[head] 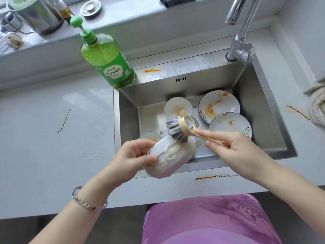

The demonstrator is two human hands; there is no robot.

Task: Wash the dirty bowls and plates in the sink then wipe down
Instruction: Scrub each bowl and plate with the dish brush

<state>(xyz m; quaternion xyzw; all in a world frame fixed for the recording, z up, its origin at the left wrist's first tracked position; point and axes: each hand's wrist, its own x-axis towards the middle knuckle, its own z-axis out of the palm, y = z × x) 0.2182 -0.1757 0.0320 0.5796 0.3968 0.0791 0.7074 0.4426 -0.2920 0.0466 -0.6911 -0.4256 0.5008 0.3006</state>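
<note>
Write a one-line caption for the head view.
Left hand holds soapy bowl at sink; right hand scrubs it with brush.

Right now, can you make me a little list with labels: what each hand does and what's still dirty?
left hand: holds a soapy white bowl, tilted over the front edge of the sink
right hand: grips a wooden dish brush, bristles on the bowl
still dirty: back flowered plate and front flowered plate, both orange-stained, in the sink
soap: green dish soap bottle at the sink's back left corner
countertop: orange-brown streaks beside the sink
</note>
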